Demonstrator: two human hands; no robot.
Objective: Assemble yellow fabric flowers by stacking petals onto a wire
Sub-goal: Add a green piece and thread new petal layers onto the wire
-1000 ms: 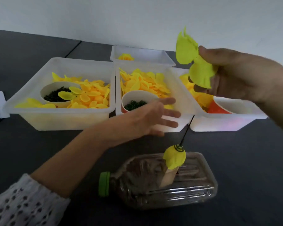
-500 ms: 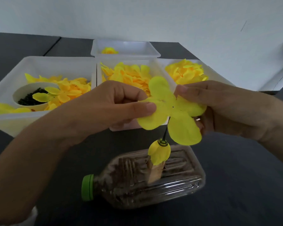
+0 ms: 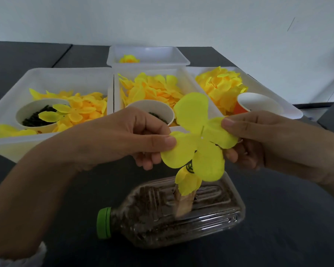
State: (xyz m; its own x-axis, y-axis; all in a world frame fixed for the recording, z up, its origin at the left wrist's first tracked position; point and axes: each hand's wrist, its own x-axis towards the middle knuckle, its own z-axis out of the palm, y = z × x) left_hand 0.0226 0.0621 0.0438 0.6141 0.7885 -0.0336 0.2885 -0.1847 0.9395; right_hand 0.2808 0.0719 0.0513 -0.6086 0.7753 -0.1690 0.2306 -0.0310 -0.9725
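A yellow four-lobed fabric petal piece [image 3: 198, 137] with a small hole at its centre is spread flat between my hands. My left hand [image 3: 127, 137] pinches its left lobe between thumb and fingers. My right hand [image 3: 258, 139] pinches its right lobe. Just below the piece stands the wire, mostly hidden behind it, carrying a small folded yellow petal [image 3: 187, 182] under a green-black ring [image 3: 190, 167]. The wire rises from a stick set in a clear plastic bottle [image 3: 174, 214] that lies on its side.
Three white trays [image 3: 112, 87] of yellow petals stand behind my hands, with paper cups [image 3: 27, 116] of dark green bits inside. A smaller tray [image 3: 147, 54] with one flower sits at the back. The bottle's green cap [image 3: 103, 222] points left on the dark table.
The petal piece has been spread flatter between both hands, and its centre hole now shows. A second ago only my right hand held it, raised high.
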